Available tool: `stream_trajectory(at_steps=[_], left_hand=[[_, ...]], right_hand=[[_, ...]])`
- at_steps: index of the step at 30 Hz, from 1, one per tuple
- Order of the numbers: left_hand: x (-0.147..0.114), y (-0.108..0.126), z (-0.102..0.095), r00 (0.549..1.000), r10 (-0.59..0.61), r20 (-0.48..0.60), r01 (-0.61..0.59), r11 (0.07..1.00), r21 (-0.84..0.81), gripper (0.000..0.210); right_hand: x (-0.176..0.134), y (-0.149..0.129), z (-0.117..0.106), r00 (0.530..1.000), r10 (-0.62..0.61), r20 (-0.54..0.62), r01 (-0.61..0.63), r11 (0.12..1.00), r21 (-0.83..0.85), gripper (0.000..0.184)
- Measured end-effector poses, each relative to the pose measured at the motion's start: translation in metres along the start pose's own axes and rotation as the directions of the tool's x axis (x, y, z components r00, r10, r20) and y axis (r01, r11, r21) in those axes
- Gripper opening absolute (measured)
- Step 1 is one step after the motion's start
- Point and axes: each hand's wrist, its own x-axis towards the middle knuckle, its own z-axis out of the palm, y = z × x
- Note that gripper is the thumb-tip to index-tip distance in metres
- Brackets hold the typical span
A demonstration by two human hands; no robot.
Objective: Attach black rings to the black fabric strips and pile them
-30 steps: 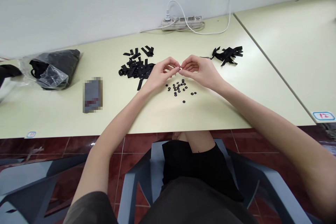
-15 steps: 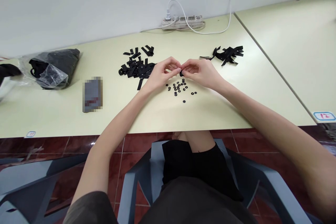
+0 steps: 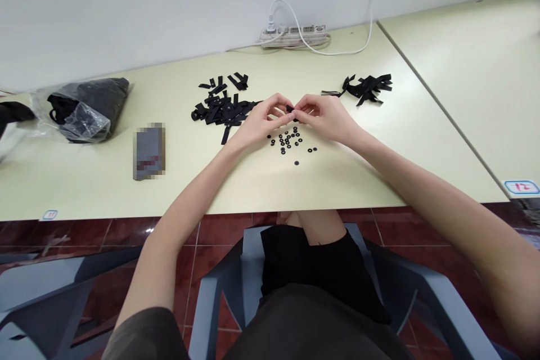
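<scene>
The reference landmark is the button cluster (image 3: 287,142), a loose scatter of small, black, round snap buttons on the pale table (image 3: 236,183). Nearest to the camera, and below the landmark, the person's black shorts (image 3: 316,270) rest on the blue-gray plastic chair (image 3: 252,261). A single snap button (image 3: 296,163) lies apart on the near side of the landmark.

The left hand (image 3: 265,116) and the right hand (image 3: 324,115) meet just beyond the landmark. Both are closed to a pinch, thumb against forefinger, fingertips almost touching. The grip has hold of a short black fabric strip (image 3: 289,108). One part of the strip projects above the fingertips; a dark portion also shows beneath the right thumb. Whether a button is also pinched there cannot be determined.

Left of the landmark lies a pixelated rectangular object (image 3: 149,152). Beyond and left of the landmark, next to the left hand, is the larger strip pile (image 3: 223,109); farther left is a clear plastic bag (image 3: 95,109) with black material inside. Beyond and right of the landmark is the smaller strip bundle (image 3: 369,90). Farthest beyond the landmark, against the wall (image 3: 169,5), sits the power strip (image 3: 313,37) with a white plug (image 3: 270,26) inserted.
</scene>
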Motion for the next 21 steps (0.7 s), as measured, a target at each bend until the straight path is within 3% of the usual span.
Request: stream_trajectory(at_steps=[5, 15, 21], left_hand=[[0.0023, -0.0043, 0.0011, 1.000, 0.004, -0.013, -0.004, 1.000, -0.020, 0.034], [0.0033, -0.0008, -0.0015, 0.998, 0.036, -0.041, -0.036, 0.999, 0.005, 0.020], [0.0043, -0.0044, -0.0001, 0.998, 0.027, -0.061, -0.027, 1.000, 0.000, 0.026]], right_hand=[[0.0009, 0.0014, -0.0006, 1.000, -0.001, -0.018, 0.002, 1.000, 0.011, 0.040], [-0.0016, -0.0052, -0.0005, 1.000, 0.003, 0.016, -0.004, 0.998, 0.063, 0.039], [-0.0026, -0.0055, 0.0004, 1.000, 0.017, 0.024, -0.019, 0.998, 0.061, 0.045]])
